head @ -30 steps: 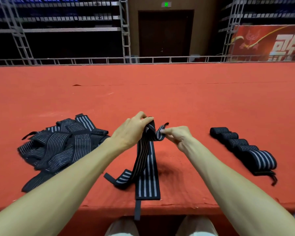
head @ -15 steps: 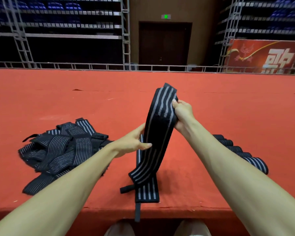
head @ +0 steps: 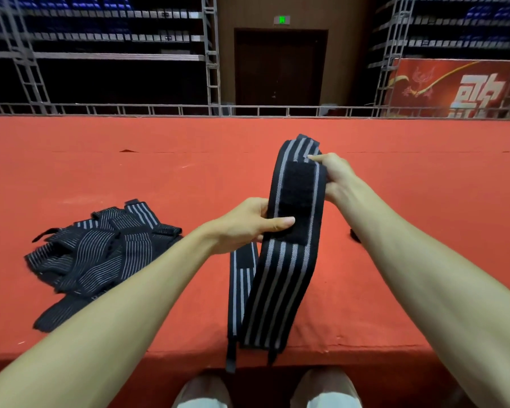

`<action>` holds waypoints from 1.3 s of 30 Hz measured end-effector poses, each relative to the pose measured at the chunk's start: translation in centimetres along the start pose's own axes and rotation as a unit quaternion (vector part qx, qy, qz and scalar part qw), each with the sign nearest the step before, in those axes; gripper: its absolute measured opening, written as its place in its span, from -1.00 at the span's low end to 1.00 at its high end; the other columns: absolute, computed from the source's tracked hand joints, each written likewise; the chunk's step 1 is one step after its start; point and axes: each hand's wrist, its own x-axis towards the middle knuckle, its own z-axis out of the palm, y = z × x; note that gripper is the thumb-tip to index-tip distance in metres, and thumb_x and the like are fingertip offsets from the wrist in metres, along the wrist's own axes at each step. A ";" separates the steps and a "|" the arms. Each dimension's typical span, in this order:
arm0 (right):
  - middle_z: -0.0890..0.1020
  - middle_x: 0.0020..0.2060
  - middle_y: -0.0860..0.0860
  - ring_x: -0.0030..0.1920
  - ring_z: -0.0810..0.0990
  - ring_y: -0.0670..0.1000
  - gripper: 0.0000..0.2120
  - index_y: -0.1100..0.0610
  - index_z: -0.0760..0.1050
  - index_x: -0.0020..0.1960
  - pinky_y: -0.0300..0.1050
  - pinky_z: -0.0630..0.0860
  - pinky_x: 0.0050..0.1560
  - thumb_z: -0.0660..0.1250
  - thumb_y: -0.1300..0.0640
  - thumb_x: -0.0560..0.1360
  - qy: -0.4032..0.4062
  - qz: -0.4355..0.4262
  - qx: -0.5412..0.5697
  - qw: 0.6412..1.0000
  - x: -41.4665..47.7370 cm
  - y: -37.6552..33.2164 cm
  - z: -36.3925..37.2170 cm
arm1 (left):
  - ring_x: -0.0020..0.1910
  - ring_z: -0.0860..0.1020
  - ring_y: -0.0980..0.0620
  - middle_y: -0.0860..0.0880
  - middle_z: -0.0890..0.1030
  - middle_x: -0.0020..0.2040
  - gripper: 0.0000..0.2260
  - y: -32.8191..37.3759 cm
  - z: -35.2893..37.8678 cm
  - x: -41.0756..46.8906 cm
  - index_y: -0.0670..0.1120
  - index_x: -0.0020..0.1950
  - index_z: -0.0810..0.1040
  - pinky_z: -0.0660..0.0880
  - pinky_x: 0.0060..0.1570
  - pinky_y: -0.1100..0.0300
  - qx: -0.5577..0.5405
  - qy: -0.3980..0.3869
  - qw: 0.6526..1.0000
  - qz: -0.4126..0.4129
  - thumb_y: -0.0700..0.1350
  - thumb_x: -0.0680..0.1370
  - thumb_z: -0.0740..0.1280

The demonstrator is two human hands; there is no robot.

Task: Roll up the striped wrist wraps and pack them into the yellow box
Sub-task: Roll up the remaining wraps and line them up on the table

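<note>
Currently your left hand [head: 248, 223] pinches the wrap [head: 280, 290] mid-length, right hand [head: 334, 175] grips its top end, stretched above the near edge of the worktop [head: 100, 172], likely straightening it for rolling.

I see both bare forearms reaching fwd. Left grip [head: 248, 225] pinches the black grey-striped elastic wrist wrap [head: 280, 290] mid-length w/ thumb on top; right grip [head: 336, 179], higher, holds its upper end.
</note>
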 end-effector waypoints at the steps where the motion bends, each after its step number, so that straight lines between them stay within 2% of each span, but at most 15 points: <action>1: 0.64 -0.30 0.14 -0.36 0.64 0.05 -0.86 0.30 0.53 0.04 -0.08 0.62 -0.37 0.27 0.38 0.51 -0.002 0.002 -0.014 1.000 0.5 0.3 -0.3 | 0.13 0.61 -0.12 -0.17 0.63 0.15 -0.75 -0.3 0.3 0.3 -0.22 0.18 0.55 0.51 0.22 -0.08 -0.024 -0.002 1.000 -0.008 -0.13 0.54 0.36; 6: 0.65 -0.20 0.14 -0.38 0.64 -0.01 -0.86 0.25 0.55 0.01 -0.13 0.62 -0.31 0.25 0.39 0.53 -0.015 -0.006 -0.095 0.995 4.0 3.7 -1.5 | 0.18 0.59 -0.16 -0.19 0.63 0.18 -0.76 -5.2 1.6 2.2 -0.22 0.22 0.53 0.52 0.21 -0.07 -0.086 -0.003 0.994 -0.066 -0.14 0.62 0.25; 8: 0.66 -0.11 0.15 -0.28 0.66 0.03 -0.82 0.24 0.54 0.12 -0.03 0.65 -0.14 0.26 0.36 0.55 -0.010 -0.004 -0.136 0.991 6.1 6.1 -2.2 | 0.19 0.59 -0.18 -0.21 0.62 0.18 -0.72 -8.4 1.5 3.0 -0.25 0.25 0.51 0.53 0.19 -0.09 -0.074 0.000 0.991 -0.107 -0.10 0.64 0.21; 10: 0.66 -0.05 0.14 -0.17 0.65 0.05 -0.77 0.21 0.50 0.22 0.06 0.61 0.03 0.27 0.30 0.57 -0.003 -0.001 -0.167 0.986 7.7 8.2 -2.8 | 0.04 0.64 -0.13 -0.14 0.66 0.04 -0.74 -11.2 1.3 3.4 -0.24 0.21 0.51 0.58 0.03 0.02 -0.050 0.010 0.990 -0.135 -0.08 0.65 0.22; 13: 0.65 -0.04 0.10 -0.14 0.64 0.04 -0.77 0.14 0.47 0.24 0.04 0.61 0.01 0.28 0.26 0.59 -0.003 0.002 -0.179 0.984 10.5 11.2 -3.2 | -0.31 0.55 0.15 0.02 0.61 -0.22 -0.77 -14.7 0.5 4.6 -0.20 0.16 0.54 0.46 -0.24 0.29 -0.013 0.065 0.986 -0.151 -0.09 0.58 0.35; 16: 0.65 -0.07 0.09 -0.20 0.64 0.00 -0.77 0.08 0.46 0.22 -0.09 0.64 -0.18 0.25 0.28 0.60 -0.010 -0.005 -0.188 0.982 13.0 13.3 -3.0 | -0.36 0.39 0.03 0.00 0.44 -0.36 -0.72 -17.4 -0.5 6.1 -0.16 0.07 0.54 0.35 -0.25 0.14 0.041 0.118 0.980 -0.158 0.02 0.52 0.42; 18: 0.65 -0.06 0.11 -0.22 0.63 -0.02 -0.76 0.09 0.47 0.23 -0.13 0.64 -0.22 0.23 0.30 0.61 -0.015 -0.014 -0.206 0.978 14.9 14.8 -2.7 | -0.32 0.27 -0.04 0.00 0.28 -0.38 -0.67 -19.1 -0.9 7.4 -0.25 -0.08 0.42 0.35 -0.25 0.05 0.052 0.144 0.974 -0.165 0.02 0.54 0.38; 20: 0.65 -0.03 0.13 -0.21 0.63 -0.01 -0.76 0.09 0.48 0.21 -0.12 0.64 -0.21 0.22 0.30 0.61 -0.020 -0.017 -0.220 0.975 17.1 16.6 -2.3 | -0.33 0.23 -0.04 0.06 0.22 -0.43 -0.67 -20.5 -1.3 8.7 -0.11 -0.23 0.26 0.33 -0.27 0.06 0.068 0.178 0.966 -0.173 -0.02 0.57 0.35; 24: 0.64 -0.12 0.04 -0.19 0.64 -0.01 -0.75 0.08 0.50 0.22 -0.08 0.65 -0.14 0.22 0.30 0.61 -0.007 -0.004 -0.203 0.979 20.3 19.1 -1.9 | -0.38 0.34 -0.03 -0.06 0.35 -0.38 -0.67 -22.6 -2.1 10.8 -0.06 -0.28 0.27 0.34 -0.28 0.11 0.097 0.237 0.947 -0.194 -0.01 0.54 0.37; 27: 0.66 -0.04 0.12 -0.08 0.66 0.07 -0.77 0.09 0.52 0.19 0.03 0.64 0.00 0.24 0.30 0.60 0.007 0.002 -0.200 0.980 22.6 20.7 -1.7 | -0.39 0.40 -0.04 -0.09 0.42 -0.36 -0.68 -23.7 -2.8 12.2 -0.08 -0.29 0.31 0.36 -0.28 0.11 0.109 0.258 0.936 -0.212 -0.02 0.53 0.38; 30: 0.64 -0.04 0.08 -0.14 0.65 0.01 -0.69 0.13 0.47 0.33 -0.07 0.64 -0.08 0.24 0.28 0.60 0.000 0.022 -0.231 0.973 24.3 22.1 -2.0 | -0.38 0.49 -0.06 -0.18 0.53 -0.35 -0.73 -23.8 -2.8 12.8 -0.21 -0.18 0.46 0.48 -0.27 0.10 0.144 0.269 0.927 -0.219 -0.03 0.54 0.39; 32: 0.61 0.11 0.09 -0.01 0.64 0.03 -0.60 0.13 0.40 0.41 -0.03 0.61 0.05 0.28 0.24 0.58 -0.005 0.048 -0.285 0.957 24.8 22.9 -2.5 | -0.35 0.55 -0.07 -0.26 0.62 -0.26 -0.78 -23.5 -2.7 13.0 -0.16 -0.12 0.50 0.56 -0.13 -0.03 0.164 0.273 0.922 -0.222 -0.02 0.55 0.38; 35: 0.58 0.24 0.09 0.17 0.59 0.08 -0.53 0.14 0.40 0.40 0.06 0.51 0.24 0.36 0.20 0.51 0.010 0.062 -0.358 0.932 24.1 23.2 -3.7 | -0.46 0.54 0.08 -0.13 0.63 -0.34 -0.74 -22.6 -2.6 12.1 -0.11 0.23 0.53 0.57 -0.05 0.09 0.134 0.267 0.929 -0.216 -0.04 0.57 0.35; 37: 0.60 0.18 0.10 0.16 0.59 0.12 -0.59 0.14 0.46 0.33 0.06 0.55 0.15 0.38 0.20 0.48 0.013 0.052 -0.393 0.918 22.5 22.8 -4.7 | -0.44 0.57 0.12 0.06 0.59 -0.41 -0.65 -22.0 -2.5 10.4 -0.16 0.35 0.46 0.60 -0.05 0.08 0.083 0.257 0.943 -0.196 -0.12 0.58 0.34; 39: 0.65 0.04 0.12 0.02 0.64 0.13 -0.68 0.12 0.52 0.20 -0.01 0.57 -0.10 0.40 0.22 0.46 0.010 0.049 -0.418 0.907 20.1 22.2 -5.8 | -0.32 0.60 0.08 0.08 0.60 -0.30 -0.71 -21.5 -2.9 8.2 -0.15 0.28 0.52 0.59 -0.11 0.18 0.119 0.268 0.941 -0.168 -0.21 0.56 0.34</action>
